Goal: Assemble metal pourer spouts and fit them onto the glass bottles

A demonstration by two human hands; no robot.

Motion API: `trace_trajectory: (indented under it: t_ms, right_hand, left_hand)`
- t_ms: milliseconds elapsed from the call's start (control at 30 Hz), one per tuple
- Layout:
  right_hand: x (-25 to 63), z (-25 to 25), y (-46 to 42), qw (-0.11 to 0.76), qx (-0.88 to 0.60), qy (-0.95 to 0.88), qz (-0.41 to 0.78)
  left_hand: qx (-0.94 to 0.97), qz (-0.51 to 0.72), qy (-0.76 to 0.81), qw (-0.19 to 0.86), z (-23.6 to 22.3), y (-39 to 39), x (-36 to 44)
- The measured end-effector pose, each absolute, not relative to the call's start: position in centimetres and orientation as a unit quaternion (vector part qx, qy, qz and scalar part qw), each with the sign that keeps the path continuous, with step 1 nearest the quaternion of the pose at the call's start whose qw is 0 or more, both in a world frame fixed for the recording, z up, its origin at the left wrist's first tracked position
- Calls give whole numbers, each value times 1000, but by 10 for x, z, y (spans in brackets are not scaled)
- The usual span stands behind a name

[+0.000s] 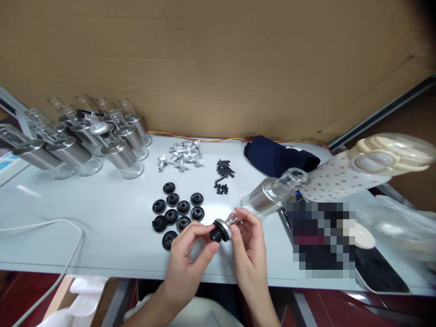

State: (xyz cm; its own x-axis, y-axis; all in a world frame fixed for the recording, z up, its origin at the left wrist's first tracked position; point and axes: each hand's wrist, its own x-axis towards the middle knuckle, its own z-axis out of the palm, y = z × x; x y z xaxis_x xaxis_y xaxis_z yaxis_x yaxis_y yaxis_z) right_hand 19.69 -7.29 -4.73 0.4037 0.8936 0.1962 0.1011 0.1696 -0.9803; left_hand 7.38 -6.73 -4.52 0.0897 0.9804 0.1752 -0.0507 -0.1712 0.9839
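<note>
Both hands meet over the front edge of the pale table [102, 227]. My left hand [186, 254] pinches a black rubber cap [217, 233] that sits against a small silver metal fitting [227, 227]. My right hand [248, 240] grips that fitting from the right, fingers curled around it. Just left of my hands lies a cluster of several black rubber caps [177, 212]. A glass and metal bottle [275, 193] lies on its side just behind my right hand.
Several glass and metal bottles [81, 141] stand at the back left. Silver fittings [182, 155] and small black screws [224, 175] lie mid-table. A dark cloth [277, 156], a dotted bottle [347, 175] and a tablet [378, 268] sit right. A white cable [51, 223] runs left. Cardboard stands behind.
</note>
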Motion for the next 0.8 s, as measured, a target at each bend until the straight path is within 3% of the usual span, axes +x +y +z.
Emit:
trace_trajectory:
  t_ms: [200,433,800]
  right_hand:
    - [194,-45,-76,570,-544,-424,446]
    - [200,-45,-80,550,-501,-530,407]
    - [202,-40,-80,569,-442,-505,475]
  left_hand:
    - [509,557,427,498,-49,-64,77]
    - [442,581,383,566,-46,-67,78]
    - [478,473,370,641,-42,-68,75]
